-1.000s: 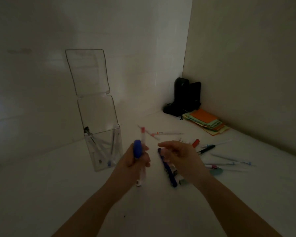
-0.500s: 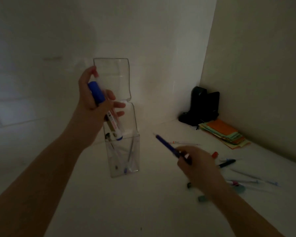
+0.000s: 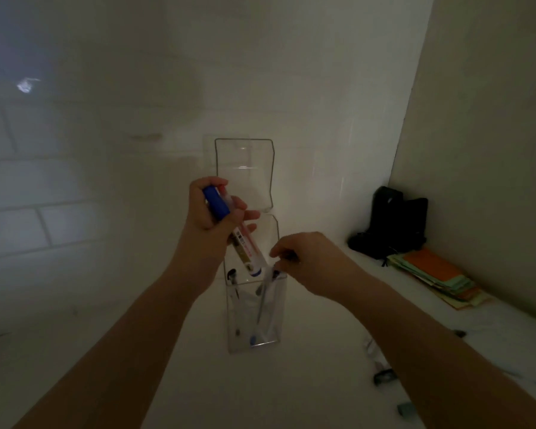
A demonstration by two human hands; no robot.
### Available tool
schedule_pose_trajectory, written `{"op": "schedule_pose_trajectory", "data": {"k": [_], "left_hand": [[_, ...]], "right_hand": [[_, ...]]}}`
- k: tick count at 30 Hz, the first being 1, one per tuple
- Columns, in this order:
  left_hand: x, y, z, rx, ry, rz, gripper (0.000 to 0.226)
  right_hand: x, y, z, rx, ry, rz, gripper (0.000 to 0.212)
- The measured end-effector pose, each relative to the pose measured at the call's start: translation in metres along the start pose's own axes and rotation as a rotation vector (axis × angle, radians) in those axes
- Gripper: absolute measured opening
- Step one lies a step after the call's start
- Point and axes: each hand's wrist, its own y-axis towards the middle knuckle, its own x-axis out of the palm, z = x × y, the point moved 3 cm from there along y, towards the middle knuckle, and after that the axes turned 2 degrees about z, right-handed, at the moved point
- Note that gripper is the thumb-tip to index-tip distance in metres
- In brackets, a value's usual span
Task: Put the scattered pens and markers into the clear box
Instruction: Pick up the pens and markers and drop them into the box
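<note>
The clear box (image 3: 254, 320) stands upright on the white surface, its hinged lid (image 3: 245, 171) swung up behind it. Several pens stand inside. My left hand (image 3: 211, 212) hovers above the box, shut on a blue-capped white marker (image 3: 242, 243) and another pen, tips pointing down at the opening. My right hand (image 3: 303, 258) is at the box's right rim, fingers pinched on a dark pen (image 3: 274, 274) whose lower end is inside the box.
A stack of orange and green papers (image 3: 433, 277) and a black object (image 3: 393, 224) sit in the right corner. A few small pens and caps (image 3: 384, 376) lie on the surface behind my right forearm. Walls close in at the back and right.
My right hand has carried the dark pen from the scattered pile to the box opening. My left hand has come lower and closer to the box with the marker.
</note>
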Motion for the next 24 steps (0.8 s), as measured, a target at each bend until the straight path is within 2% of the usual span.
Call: {"op": "schedule_pose_trajectory", "data": {"k": [4, 6, 7, 10, 12, 16, 20, 21, 24], "left_hand": [[-0.003, 0.002, -0.001, -0.017, -0.096, -0.009, 0.043], [-0.004, 0.001, -0.001, -0.014, -0.129, 0.000, 0.042], [-0.005, 0.001, -0.003, -0.014, -0.132, 0.017, 0.041], [-0.010, 0.002, -0.009, 0.007, 0.045, 0.091, 0.038], [-0.009, 0.000, -0.014, 0.029, 0.201, 0.083, 0.031], [-0.009, -0.005, -0.026, 0.028, 0.431, 0.011, 0.019], [-0.013, -0.011, -0.038, 0.038, 0.785, -0.123, 0.011], [-0.012, -0.013, -0.041, 0.042, 0.847, -0.164, 0.014], [-0.009, -0.020, -0.045, 0.109, 1.070, -0.254, 0.045]], "right_hand": [[0.016, 0.011, 0.004, -0.036, 0.066, -0.057, 0.031], [0.019, 0.014, 0.006, -0.040, 0.118, -0.017, 0.025], [0.018, 0.015, 0.008, -0.008, 0.218, 0.034, 0.021], [0.003, 0.014, 0.016, 0.119, 0.592, 0.259, 0.012], [-0.013, 0.009, 0.021, 0.146, 0.658, 0.316, 0.016], [-0.047, -0.003, 0.031, 0.094, 0.336, 0.193, 0.022], [-0.054, -0.002, 0.023, -0.015, -0.056, 0.045, 0.024], [-0.049, 0.002, 0.018, -0.050, -0.138, -0.001, 0.025], [-0.019, 0.017, 0.005, -0.144, -0.237, -0.119, 0.031]]}}
